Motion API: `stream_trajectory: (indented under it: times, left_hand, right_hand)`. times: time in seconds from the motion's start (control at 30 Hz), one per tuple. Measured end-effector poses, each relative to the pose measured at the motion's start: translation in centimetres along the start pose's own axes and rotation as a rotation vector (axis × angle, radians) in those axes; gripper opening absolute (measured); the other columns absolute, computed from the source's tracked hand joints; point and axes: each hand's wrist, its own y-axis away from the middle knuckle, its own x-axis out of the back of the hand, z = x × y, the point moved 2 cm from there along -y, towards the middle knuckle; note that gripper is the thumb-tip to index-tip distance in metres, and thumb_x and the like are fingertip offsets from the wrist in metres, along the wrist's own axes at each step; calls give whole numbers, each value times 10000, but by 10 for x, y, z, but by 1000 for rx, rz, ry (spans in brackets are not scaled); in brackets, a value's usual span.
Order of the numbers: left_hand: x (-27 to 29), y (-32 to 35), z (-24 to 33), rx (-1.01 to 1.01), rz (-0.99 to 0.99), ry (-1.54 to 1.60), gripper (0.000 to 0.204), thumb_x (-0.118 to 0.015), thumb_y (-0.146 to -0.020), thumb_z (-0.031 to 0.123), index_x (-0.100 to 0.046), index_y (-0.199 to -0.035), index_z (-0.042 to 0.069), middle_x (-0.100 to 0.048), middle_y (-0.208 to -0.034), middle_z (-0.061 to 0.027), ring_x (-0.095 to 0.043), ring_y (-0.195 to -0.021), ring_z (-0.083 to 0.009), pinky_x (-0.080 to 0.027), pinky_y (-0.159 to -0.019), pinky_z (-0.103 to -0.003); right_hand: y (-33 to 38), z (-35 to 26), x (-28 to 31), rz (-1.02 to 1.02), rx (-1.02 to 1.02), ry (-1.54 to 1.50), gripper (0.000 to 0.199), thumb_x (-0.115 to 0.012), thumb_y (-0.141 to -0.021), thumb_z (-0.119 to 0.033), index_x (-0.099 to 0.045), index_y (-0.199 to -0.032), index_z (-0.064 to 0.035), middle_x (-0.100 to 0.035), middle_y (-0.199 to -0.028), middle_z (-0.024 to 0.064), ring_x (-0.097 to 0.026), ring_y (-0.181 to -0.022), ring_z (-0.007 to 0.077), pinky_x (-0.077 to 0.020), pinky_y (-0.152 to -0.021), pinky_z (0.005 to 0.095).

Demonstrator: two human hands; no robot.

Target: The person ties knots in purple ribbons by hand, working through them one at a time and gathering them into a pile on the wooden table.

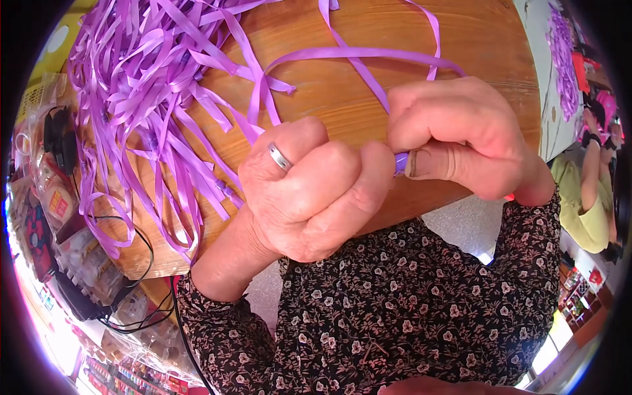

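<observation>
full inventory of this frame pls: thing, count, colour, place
ribbon strand: one, purple, looped over the table and pinched between both hands
ribbon pile: many strips, cannot count, purple, upper left of the table
wooden table: one, brown, upper half of view
black cable: at least one, black, off the table's lower left edge
packaged goods: several, mixed colours, far left edge, blurred
second ribbon heap: one, purple, upper right on a pale surface
another person: one, yellow-green sleeve, far right edge
ring: one, silver, on a left-hand finger
floral sleeves: dark with pink flowers, lower half
left hand: closed on the strand, centre
right hand: closed on the strand, right of centre
</observation>
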Motion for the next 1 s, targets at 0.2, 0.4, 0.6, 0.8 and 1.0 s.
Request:
stream_trajectory:
  times: [0.2,0.4,0.6,0.8,1.0]
  left_hand:
    - [-2,-1,1,-81,-47,-148,405,-566,-417,166,-641,-802,63,-422,-654,-6,-395,-513,-140,-320,-394,-253]
    - [-7,-11,-16,413,-24,161,123,-642,-748,-6,-600,-862,17,-493,-658,-77,-459,-529,-208,-382,-466,-298]
    - [-4,-12,-15,655,21,313,79,-619,-797,-34,-601,-856,15,-536,-690,-73,-482,-584,-186,-403,-537,-272]
    - [0,-11,-13,803,60,476,30,-591,-841,-8,-598,-869,0,-555,-715,-52,-481,-616,-138,-407,-583,-242]
    - [-1,-8,-13,886,62,595,50,-560,-875,13,-600,-891,-12,-550,-719,-37,-467,-634,-104,-397,-590,-226]
  right_hand:
    - [6,13,-7,-95,-594,-848,182,-622,-839,-156,-604,-825,25,-599,-754,69,-519,-600,103,-388,-512,233]
    - [-13,17,3,94,-291,-482,200,-574,-901,-164,-615,-905,32,-611,-758,49,-553,-616,76,-426,-537,193]
    - [-17,14,9,198,-148,21,254,-693,-806,-133,-606,-970,40,-627,-799,54,-582,-664,81,-463,-555,192]
    - [-17,7,10,238,-4,161,416,-725,-756,-104,-568,-1110,48,-642,-918,94,-618,-731,120,-498,-606,226]
    - [-19,-1,16,258,341,477,381,-695,-750,-38,-582,-1103,48,-619,-974,144,-629,-764,181,-511,-617,246]
